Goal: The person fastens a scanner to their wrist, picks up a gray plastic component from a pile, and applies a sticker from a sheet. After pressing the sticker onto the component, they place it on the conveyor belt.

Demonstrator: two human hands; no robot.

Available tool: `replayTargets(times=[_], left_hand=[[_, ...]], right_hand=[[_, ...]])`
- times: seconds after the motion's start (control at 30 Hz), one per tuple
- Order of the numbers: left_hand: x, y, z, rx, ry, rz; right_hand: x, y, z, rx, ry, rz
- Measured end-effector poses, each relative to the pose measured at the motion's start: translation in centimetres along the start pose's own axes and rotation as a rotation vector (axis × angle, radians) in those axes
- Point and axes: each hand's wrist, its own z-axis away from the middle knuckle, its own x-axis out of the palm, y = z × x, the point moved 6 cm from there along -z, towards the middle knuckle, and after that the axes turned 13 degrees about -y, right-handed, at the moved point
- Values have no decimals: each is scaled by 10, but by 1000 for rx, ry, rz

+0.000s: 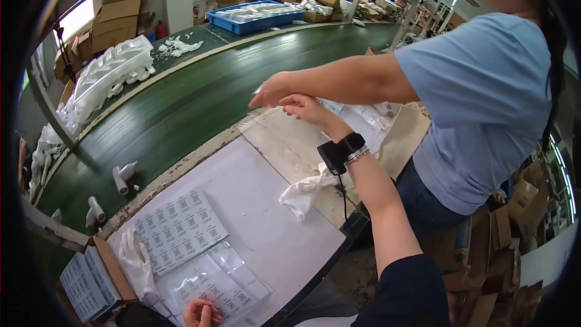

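My right hand (304, 109) reaches out to the upper right, fingers partly stretched and holding nothing visible. It is close beneath a co-worker's forearm (345, 79); I cannot tell whether they touch. A black band with a box-shaped device (340, 152) and a bracelet are on my right wrist. Low in the picture, my left hand (203, 313) lies with loosely bent fingers by the clear plastic bags (209, 272) and a label sheet. Nothing shows between its fingers, though the lower edge cuts it off. Farther up lies a stack of label sheets (181, 230) with square codes.
White gloves (138, 263) lie left of the sheets; white cloth (305, 197) lies right. A carton of label sheets (91, 284) stands lower left. Beyond the table, a green conveyor belt (175, 103) carries white-grey parts (123, 178). A blue tray (254, 15) stands farther back. The co-worker (478, 79) stands right.
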Motion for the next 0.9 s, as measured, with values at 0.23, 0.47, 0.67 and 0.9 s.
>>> replayTargets(times=[0.23,0.47,0.67,0.9], left_hand=[[-6,11,4,1,-17,-59],[-12,9,4,22,-12,-35],[-11,6,-1,31,-28,-6],[-10,1,-3,16,-23,-5]], right_hand=[[6,46,28,52,90,114],[-6,72,31,122,187,151],[22,67,35,72,21,156],[20,68,29,59,47,293]])
